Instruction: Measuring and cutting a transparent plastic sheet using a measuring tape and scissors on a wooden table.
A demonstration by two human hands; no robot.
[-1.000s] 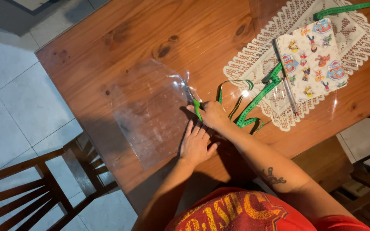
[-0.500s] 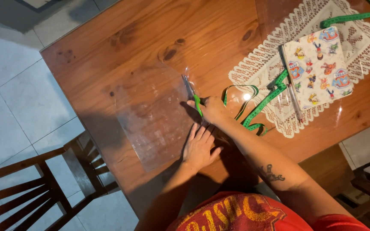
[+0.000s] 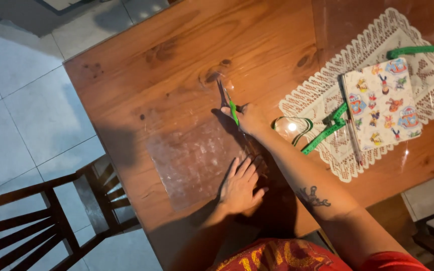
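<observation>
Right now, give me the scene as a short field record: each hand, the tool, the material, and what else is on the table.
left hand: flat, fingers spread, pressing on the clear plastic sheet
right hand: gripping the green-handled scissors
green-handled scissors: blades pointing away from the person, over the sheet's far edge
clear plastic sheet: lying flat on the wooden table
lace doily: right of the hands, under a cartoon-print notebook
green measuring tape: loose, trailing across the doily
pen: along the notebook's near edge
wooden chair: on the tiled floor, lower left
</observation>
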